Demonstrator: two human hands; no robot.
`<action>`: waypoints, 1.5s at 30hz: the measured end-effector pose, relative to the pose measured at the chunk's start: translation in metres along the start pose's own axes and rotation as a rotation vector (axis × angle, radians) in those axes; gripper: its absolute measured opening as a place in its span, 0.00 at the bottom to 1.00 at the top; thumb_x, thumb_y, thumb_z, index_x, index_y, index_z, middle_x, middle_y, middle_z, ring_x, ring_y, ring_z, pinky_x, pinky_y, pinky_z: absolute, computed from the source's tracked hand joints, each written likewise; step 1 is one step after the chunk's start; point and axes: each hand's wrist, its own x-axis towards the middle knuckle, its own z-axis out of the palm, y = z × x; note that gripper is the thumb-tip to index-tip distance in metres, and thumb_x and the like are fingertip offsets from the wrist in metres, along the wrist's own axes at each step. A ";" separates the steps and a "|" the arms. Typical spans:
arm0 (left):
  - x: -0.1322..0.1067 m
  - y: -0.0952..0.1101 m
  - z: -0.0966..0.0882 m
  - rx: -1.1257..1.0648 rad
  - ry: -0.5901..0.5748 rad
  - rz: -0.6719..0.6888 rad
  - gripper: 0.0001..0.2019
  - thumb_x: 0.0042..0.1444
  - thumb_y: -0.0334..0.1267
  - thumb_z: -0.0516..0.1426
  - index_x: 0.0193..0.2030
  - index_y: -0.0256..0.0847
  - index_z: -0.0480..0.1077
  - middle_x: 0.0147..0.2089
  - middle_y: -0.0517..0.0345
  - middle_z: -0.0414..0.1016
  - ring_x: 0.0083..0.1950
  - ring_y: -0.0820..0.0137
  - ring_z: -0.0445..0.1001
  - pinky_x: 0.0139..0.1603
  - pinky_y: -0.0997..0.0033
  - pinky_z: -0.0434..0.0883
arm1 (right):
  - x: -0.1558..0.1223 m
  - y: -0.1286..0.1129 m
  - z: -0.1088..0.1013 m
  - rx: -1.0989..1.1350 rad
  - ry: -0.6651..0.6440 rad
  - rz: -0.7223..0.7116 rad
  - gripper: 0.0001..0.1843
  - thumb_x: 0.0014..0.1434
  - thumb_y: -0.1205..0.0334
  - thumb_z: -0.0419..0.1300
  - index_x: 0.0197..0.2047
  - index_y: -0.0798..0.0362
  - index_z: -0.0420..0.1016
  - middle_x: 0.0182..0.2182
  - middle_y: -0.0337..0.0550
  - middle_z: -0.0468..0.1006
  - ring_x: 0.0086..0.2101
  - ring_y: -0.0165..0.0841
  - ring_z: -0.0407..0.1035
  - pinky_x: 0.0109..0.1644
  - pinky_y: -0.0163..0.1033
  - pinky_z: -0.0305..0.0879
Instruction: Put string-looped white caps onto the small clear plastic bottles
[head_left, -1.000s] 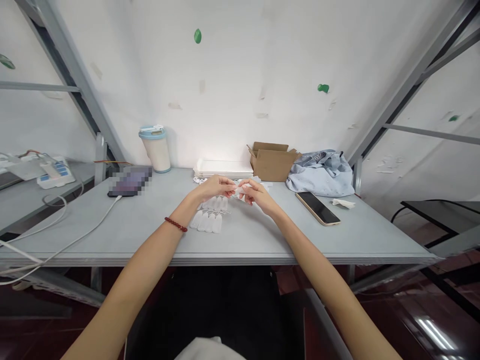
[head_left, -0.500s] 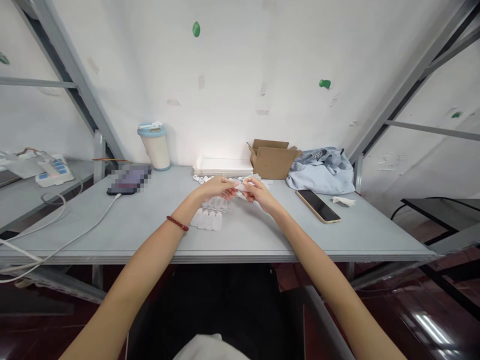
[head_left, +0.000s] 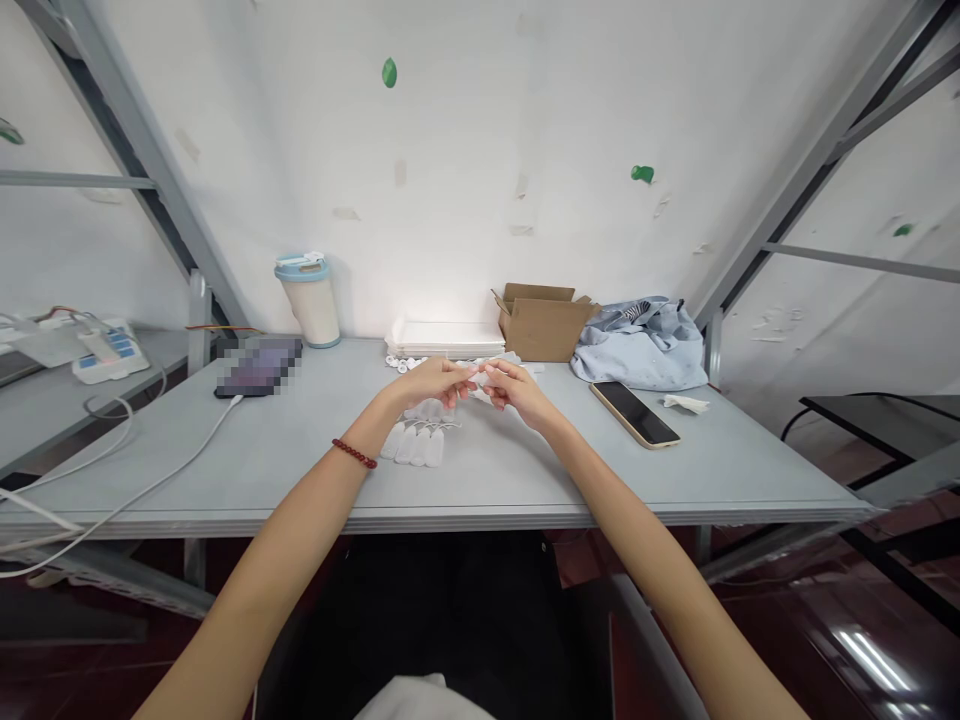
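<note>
Above the middle of the table my left hand (head_left: 441,381) and my right hand (head_left: 517,390) meet, fingertips almost touching. Both are closed in a pinch on a small white translucent piece (head_left: 481,379), mostly covered by the fingers. Its exact kind cannot be made out. A row of flat white translucent tags (head_left: 412,444) with thin white strings lies below my left hand. More such tags (head_left: 429,409) lie just behind that row, partly hidden by the hand. Small white round-ended pieces (head_left: 401,364) lie behind my left wrist.
White trays (head_left: 448,338) are stacked at the back beside an opened cardboard box (head_left: 546,328) and a bundled light-blue cloth (head_left: 637,350). A phone (head_left: 634,414) and crumpled tissue (head_left: 685,404) lie right. A lidded cup (head_left: 310,305) and a cabled phone (head_left: 259,366) are left.
The view has tilted slightly upward. My hands stay together in their pinch, and less of the white piece shows between the fingers than before. The tags on the table lie unchanged.
</note>
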 end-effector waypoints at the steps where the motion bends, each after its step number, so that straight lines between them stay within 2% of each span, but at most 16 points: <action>1: 0.000 0.000 0.000 0.044 0.004 -0.008 0.25 0.46 0.60 0.61 0.30 0.35 0.77 0.27 0.53 0.74 0.21 0.74 0.65 0.26 0.69 0.65 | 0.000 -0.001 0.000 0.004 0.000 0.002 0.21 0.54 0.43 0.59 0.40 0.52 0.67 0.20 0.31 0.62 0.19 0.23 0.53 0.23 0.32 0.49; 5: -0.001 -0.001 0.001 0.140 0.032 0.065 0.25 0.50 0.61 0.58 0.28 0.37 0.76 0.26 0.56 0.72 0.21 0.75 0.64 0.26 0.70 0.63 | -0.001 -0.001 0.001 0.026 0.001 0.026 0.20 0.54 0.44 0.59 0.39 0.52 0.65 0.19 0.31 0.60 0.19 0.24 0.52 0.23 0.32 0.49; 10: -0.004 0.001 0.000 0.219 0.005 0.157 0.21 0.49 0.57 0.59 0.24 0.38 0.74 0.25 0.57 0.72 0.25 0.73 0.67 0.29 0.71 0.65 | 0.001 0.003 -0.001 0.059 0.012 0.067 0.18 0.54 0.46 0.60 0.37 0.51 0.62 0.17 0.29 0.56 0.19 0.24 0.51 0.23 0.31 0.47; 14: -0.005 0.004 0.002 0.216 0.019 0.172 0.20 0.49 0.56 0.59 0.27 0.37 0.73 0.29 0.56 0.73 0.28 0.72 0.68 0.28 0.73 0.66 | 0.004 0.006 -0.003 0.089 0.025 0.059 0.19 0.54 0.45 0.61 0.35 0.51 0.62 0.17 0.28 0.54 0.19 0.23 0.50 0.22 0.31 0.46; 19: -0.003 0.005 0.004 0.165 0.021 0.137 0.20 0.49 0.55 0.61 0.27 0.36 0.72 0.27 0.58 0.70 0.27 0.73 0.67 0.28 0.73 0.66 | 0.003 0.005 0.000 0.074 0.026 0.062 0.21 0.52 0.43 0.62 0.34 0.51 0.61 0.16 0.27 0.54 0.18 0.23 0.51 0.21 0.30 0.47; 25: -0.001 0.002 0.002 0.074 0.074 0.057 0.20 0.49 0.54 0.60 0.28 0.36 0.74 0.25 0.60 0.68 0.25 0.75 0.66 0.28 0.72 0.65 | 0.003 0.007 -0.001 -0.137 0.080 -0.048 0.21 0.51 0.44 0.62 0.36 0.52 0.66 0.16 0.29 0.64 0.19 0.24 0.55 0.23 0.31 0.53; 33: 0.001 -0.004 0.003 0.177 0.051 0.187 0.15 0.46 0.48 0.64 0.23 0.36 0.73 0.20 0.62 0.66 0.24 0.74 0.64 0.28 0.73 0.61 | 0.006 0.009 -0.003 -0.217 0.155 -0.071 0.22 0.51 0.41 0.60 0.28 0.54 0.67 0.14 0.32 0.64 0.16 0.25 0.56 0.21 0.34 0.53; 39: 0.001 -0.002 0.006 0.179 0.096 0.180 0.15 0.45 0.48 0.64 0.24 0.36 0.74 0.24 0.59 0.71 0.27 0.72 0.68 0.28 0.73 0.63 | 0.006 0.008 -0.003 -0.177 0.193 -0.050 0.26 0.50 0.37 0.60 0.22 0.52 0.61 0.14 0.33 0.63 0.15 0.24 0.55 0.20 0.34 0.50; 43: -0.004 0.004 0.007 0.083 0.007 0.112 0.19 0.48 0.55 0.61 0.28 0.37 0.75 0.33 0.53 0.76 0.32 0.70 0.71 0.31 0.72 0.67 | 0.007 0.010 -0.003 -0.116 0.191 -0.090 0.28 0.50 0.36 0.60 0.21 0.52 0.59 0.14 0.33 0.62 0.16 0.24 0.55 0.20 0.33 0.51; 45: -0.005 0.006 0.007 0.029 -0.021 0.067 0.21 0.48 0.57 0.61 0.27 0.36 0.74 0.32 0.53 0.75 0.31 0.71 0.71 0.31 0.71 0.67 | 0.008 0.011 -0.002 -0.092 0.165 -0.112 0.26 0.51 0.37 0.60 0.23 0.52 0.62 0.15 0.32 0.62 0.16 0.24 0.55 0.21 0.33 0.52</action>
